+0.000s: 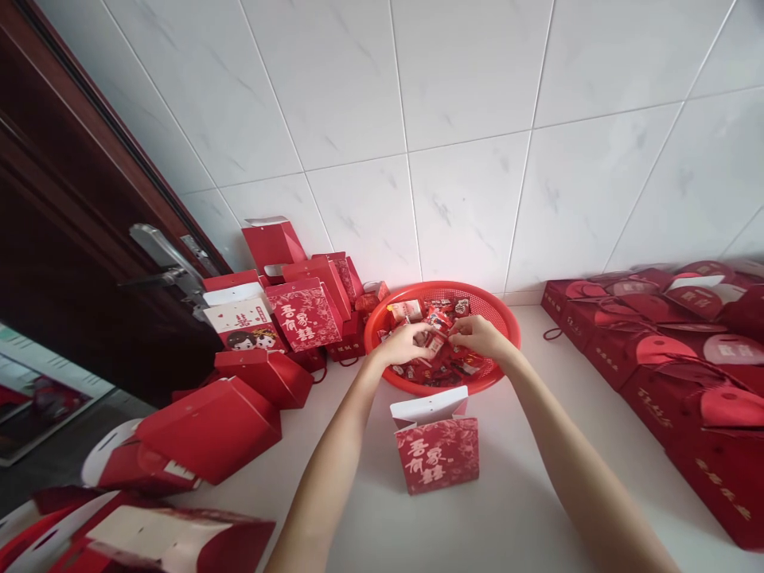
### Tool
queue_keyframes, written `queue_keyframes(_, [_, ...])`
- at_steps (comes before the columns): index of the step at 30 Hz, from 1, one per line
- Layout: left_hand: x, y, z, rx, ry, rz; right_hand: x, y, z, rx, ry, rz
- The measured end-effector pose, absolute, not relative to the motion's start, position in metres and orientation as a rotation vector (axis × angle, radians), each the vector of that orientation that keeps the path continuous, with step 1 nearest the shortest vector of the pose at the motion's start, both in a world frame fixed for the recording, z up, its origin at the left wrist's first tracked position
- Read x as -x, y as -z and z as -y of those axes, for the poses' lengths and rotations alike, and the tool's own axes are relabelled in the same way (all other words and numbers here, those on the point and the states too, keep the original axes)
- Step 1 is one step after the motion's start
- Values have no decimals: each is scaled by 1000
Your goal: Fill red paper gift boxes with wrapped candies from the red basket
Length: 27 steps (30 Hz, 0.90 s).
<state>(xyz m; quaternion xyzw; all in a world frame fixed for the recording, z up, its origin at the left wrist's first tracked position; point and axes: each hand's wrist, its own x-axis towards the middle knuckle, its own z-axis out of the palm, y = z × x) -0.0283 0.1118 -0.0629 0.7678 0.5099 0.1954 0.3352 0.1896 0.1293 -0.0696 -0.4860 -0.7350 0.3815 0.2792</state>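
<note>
Both hands reach into a red plastic basket (pixel 510 318) full of small wrapped sweets (pixel 462 368). My left hand (pixel 406 344) curls its thumb and fingers around a red-and-white wrapped candy (pixel 435 344). Close on its right, my right hand (pixel 481 334) has thumb and fingertips pinched together over the sweets; what is between them is too small to make out. In front of the basket, between my forearms, a red gift box (pixel 438 458) with white lettering stands upright, its white-lined top flap raised.
Several unfilled-looking red boxes (pixel 208 426) crowd the left side, some tilted or stacked. Rows of closed dark red boxes (pixel 633 366) line the right of the white table (pixel 513 509). A tiled wall (pixel 465 207) rises behind; a dark door (pixel 77 207) with a metal handle is at left.
</note>
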Motion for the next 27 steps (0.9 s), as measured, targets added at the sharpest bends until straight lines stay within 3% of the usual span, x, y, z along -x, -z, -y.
queue_keyframes(8, [29,65,-110,-1697,-901,-1158,-190,68,-128,1074,-1214,2073])
queue_keyframes(11, [29,64,-110,-1678,-900,-1113,-190,65,-126,944,-1295,2021])
queue_keyframes(16, [29,61,-107,-1728,-836,-1091,-190,65,-124,1004,-1148,1923])
queue_keyframes(27, [34,73,-117,-1734,-1005,-1141,-193,56,-115,973,-1351,1492])
